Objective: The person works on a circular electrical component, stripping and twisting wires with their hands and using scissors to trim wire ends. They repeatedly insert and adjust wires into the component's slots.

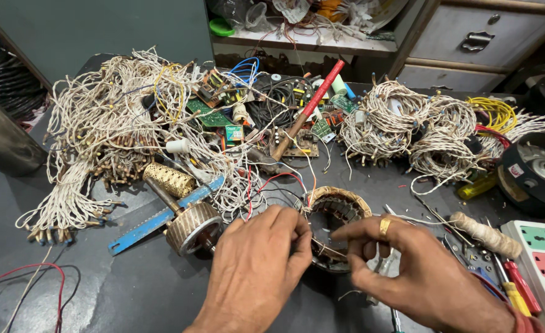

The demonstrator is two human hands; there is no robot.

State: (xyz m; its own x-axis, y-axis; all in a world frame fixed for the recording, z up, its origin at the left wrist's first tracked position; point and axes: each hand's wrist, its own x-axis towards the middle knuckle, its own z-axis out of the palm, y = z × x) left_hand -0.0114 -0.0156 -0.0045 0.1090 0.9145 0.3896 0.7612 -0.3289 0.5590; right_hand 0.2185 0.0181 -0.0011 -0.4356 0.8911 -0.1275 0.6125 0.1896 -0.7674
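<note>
A round motor stator (337, 213) with copper windings lies on the dark table (137, 290) in front of me. My left hand (257, 268) pinches at the stator's near left rim, fingers closed on a thin wire lead there. Reaching in from the right, my right hand (414, 274), a gold ring on one finger, touches the stator's near rim with its fingertips. Thin white and red wires run from the stator toward the pile behind it.
A rotor on a shaft (189, 225) and a blue ruler (161, 216) lie left of the stator. Heaps of white braided wire (106, 123), circuit boards (214, 111), a red-handled tool (312, 105), a twine spool (485, 234), a power strip (544, 259), screwdrivers (519, 296) and drawers (476, 37) surround the work.
</note>
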